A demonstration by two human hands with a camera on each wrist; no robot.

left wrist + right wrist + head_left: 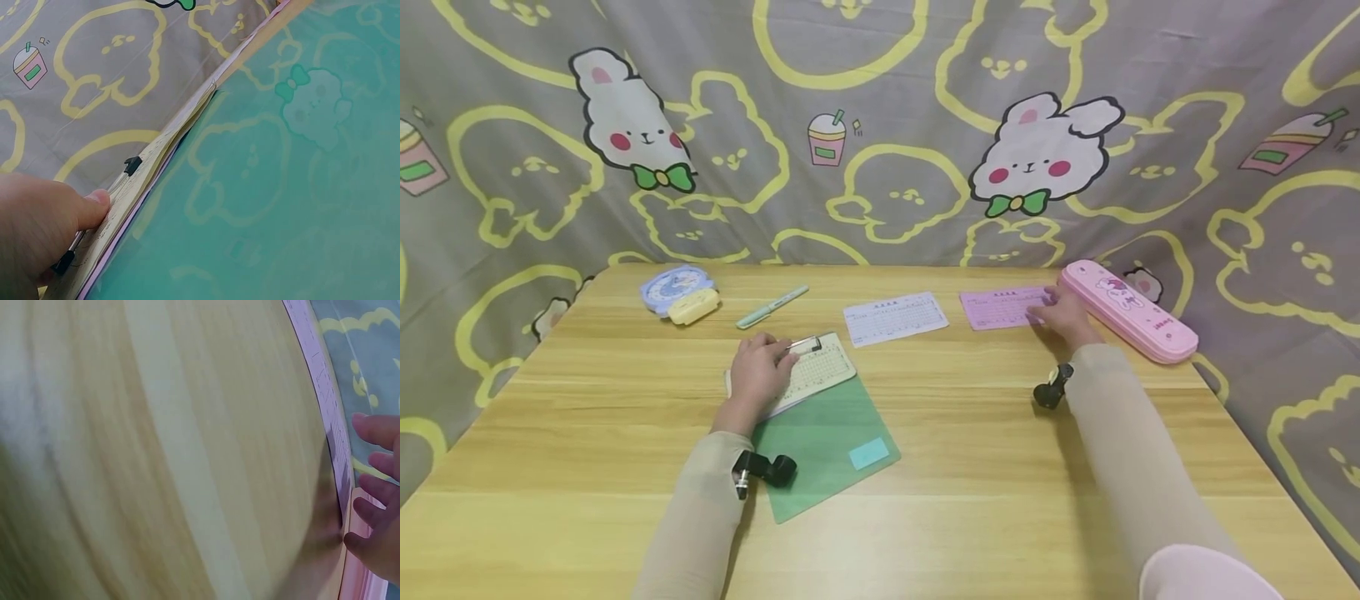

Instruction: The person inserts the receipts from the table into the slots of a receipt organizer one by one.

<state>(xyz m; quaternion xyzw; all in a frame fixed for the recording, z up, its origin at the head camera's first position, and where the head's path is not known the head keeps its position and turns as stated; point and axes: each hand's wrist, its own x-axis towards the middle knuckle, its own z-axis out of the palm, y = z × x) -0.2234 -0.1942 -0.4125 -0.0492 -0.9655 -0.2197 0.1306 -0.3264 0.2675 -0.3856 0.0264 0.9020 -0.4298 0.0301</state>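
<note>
"What's at the far left?"
"A round, blue, clock-faced object (pixel 672 284) with a pale-yellow block (pixel 695 308) at its near right edge; to its right, a slim mint-green pen (pixel 772 307)."
"And far right?"
"A long, rounded pink case (pixel 1138 321) with a rabbit picture, lying on the pale wood-grained table (pixel 587 467)."
"And beyond?"
"A grey fabric curtain (pixel 902 108) with yellow animal outlines."

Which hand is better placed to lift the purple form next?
Probably the right hand: it is over the purple form, while the left hand is farther off, on the cream clipboard.
</note>
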